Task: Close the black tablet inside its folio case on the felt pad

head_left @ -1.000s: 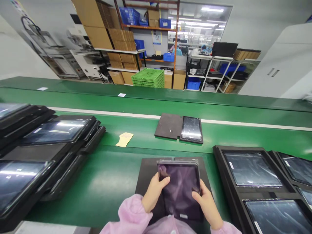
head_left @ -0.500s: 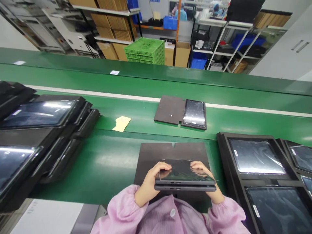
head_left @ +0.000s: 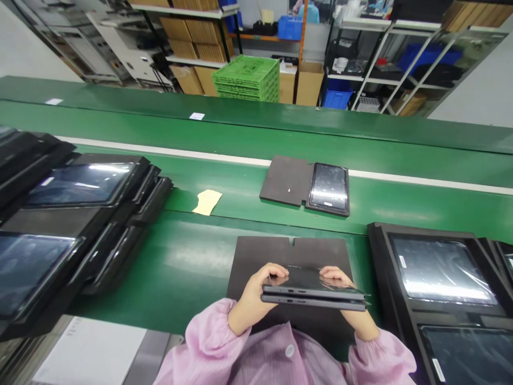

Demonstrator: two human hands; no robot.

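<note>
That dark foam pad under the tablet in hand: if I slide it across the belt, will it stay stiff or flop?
The foam pad lies flat with crisp notched edges, so probably fairly stiff. It looks thin and light, so likely easy to shift on the green belt.

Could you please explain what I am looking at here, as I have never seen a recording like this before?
There is no machine: a person in pink sleeves works with bare hands, filmed by a camera worn on the head, looking forward and down. The left hand and right hand hold two thin dark tablets, stacked flat with one edge facing the camera, above a dark foam pad on a green workbench. Black trays of screens sit to the right, and more trays are stacked to the left. Further back lie another tablet beside a dark mat, and a yellow slip. Shelves with boxes fill the background.
</note>
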